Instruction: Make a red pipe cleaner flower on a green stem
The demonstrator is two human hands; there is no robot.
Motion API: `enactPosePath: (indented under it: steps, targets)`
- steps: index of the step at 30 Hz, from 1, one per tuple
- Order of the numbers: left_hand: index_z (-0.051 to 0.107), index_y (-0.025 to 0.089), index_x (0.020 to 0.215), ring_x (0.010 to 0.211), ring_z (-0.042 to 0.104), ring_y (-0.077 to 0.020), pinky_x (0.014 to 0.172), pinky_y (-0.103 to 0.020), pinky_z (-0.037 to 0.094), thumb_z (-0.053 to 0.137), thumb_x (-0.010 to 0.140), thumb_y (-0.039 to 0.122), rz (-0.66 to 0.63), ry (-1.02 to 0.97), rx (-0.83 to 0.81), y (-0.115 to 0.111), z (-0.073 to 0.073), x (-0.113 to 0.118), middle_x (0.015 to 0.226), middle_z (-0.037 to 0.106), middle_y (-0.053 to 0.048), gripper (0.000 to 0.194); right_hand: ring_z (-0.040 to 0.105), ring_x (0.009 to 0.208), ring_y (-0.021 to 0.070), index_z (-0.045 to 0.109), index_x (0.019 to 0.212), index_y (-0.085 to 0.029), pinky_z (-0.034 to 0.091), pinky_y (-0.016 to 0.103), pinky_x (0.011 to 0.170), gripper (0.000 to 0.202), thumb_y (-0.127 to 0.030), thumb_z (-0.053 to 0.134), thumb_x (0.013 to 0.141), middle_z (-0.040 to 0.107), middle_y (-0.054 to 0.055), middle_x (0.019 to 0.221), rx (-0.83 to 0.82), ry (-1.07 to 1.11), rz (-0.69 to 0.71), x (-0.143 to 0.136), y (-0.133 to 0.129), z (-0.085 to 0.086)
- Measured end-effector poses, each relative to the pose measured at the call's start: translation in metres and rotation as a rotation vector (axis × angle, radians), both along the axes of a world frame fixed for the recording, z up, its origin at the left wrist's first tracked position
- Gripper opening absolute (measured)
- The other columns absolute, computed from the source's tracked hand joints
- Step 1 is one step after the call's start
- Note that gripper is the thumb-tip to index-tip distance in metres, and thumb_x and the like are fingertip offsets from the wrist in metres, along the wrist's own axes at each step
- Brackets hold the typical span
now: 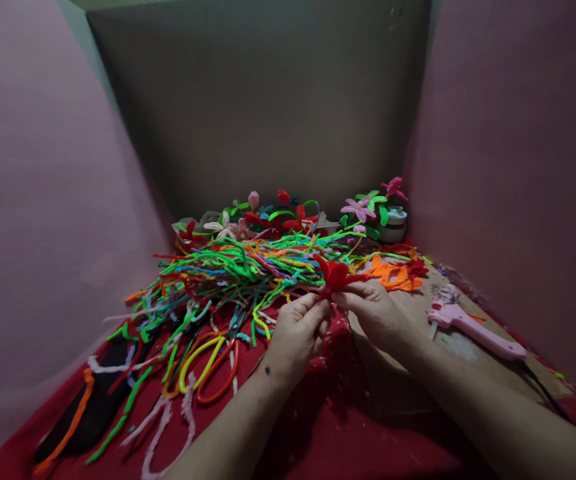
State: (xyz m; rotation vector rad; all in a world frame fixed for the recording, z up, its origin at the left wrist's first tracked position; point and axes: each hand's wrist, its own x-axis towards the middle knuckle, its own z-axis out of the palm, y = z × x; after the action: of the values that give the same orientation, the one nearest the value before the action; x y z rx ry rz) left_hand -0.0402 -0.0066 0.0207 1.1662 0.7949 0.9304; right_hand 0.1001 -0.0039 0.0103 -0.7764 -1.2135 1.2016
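A red pipe-cleaner flower [337, 275] is held up between my two hands, its petals spread upward and to the right. My left hand [301, 323] pinches the flower's base from below, with the fingers curled in. On the other side, my right hand [371, 308] closes thumb and fingers on the flower's lower right edge. The fingertips of both hands nearly meet under the petals. Just behind the flower lies a heap of coloured pipe cleaners [238, 260], mostly green. Orange pipe-cleaner pieces [391, 273] rest beyond my right hand.
Scissors [213, 367] with red and yellow handles lie left of my hands. A pink glue gun [478, 330] with a black cord rests on a cardboard sheet [418, 373] at right. Finished flowers [358, 210] stand at the back. Red cloth [338, 433] covers the table.
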Motion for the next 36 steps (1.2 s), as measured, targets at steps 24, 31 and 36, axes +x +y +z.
enactPosePath:
  steps: [24, 31, 36]
  targets:
    - [0.057, 0.016, 0.085, 0.051, 0.051, -0.0096, 0.051, -0.021, 0.04, 0.056, 0.079, 0.039, 0.21, 0.336, 0.465, -0.005, -0.002, -0.002, 0.066, 0.058, 0.001, 0.023, 0.053, 0.064, 0.0134, 0.071, 0.072, -0.021, 0.042, 0.029, 0.069, 0.005, -0.022, 0.072, 0.067, 0.065, 0.0, 0.07, -0.083, 0.24, -0.023, -0.005, -0.004, 0.0]
    - [0.054, 0.018, 0.075, 0.066, 0.05, -0.0146, 0.063, -0.025, 0.036, 0.038, 0.088, 0.025, 0.366, 0.765, 0.96, -0.007, -0.015, -0.003, 0.071, 0.055, -0.004, 0.021, 0.055, 0.077, 0.0155, 0.071, 0.075, -0.021, 0.041, 0.03, 0.078, 0.006, -0.023, 0.071, 0.07, 0.066, -0.001, 0.076, -0.052, 0.179, -0.048, -0.012, -0.011, 0.0]
    - [0.054, 0.018, 0.077, 0.057, 0.042, -0.0102, 0.056, -0.022, 0.032, 0.039, 0.088, 0.025, 0.275, 0.524, 0.703, -0.005, -0.008, -0.002, 0.062, 0.046, 0.002, 0.02, 0.057, 0.076, 0.0155, 0.072, 0.086, -0.023, 0.042, 0.03, 0.076, 0.014, -0.028, 0.068, 0.074, 0.068, 0.0, 0.078, -0.035, 0.106, -0.011, -0.011, -0.009, -0.005]
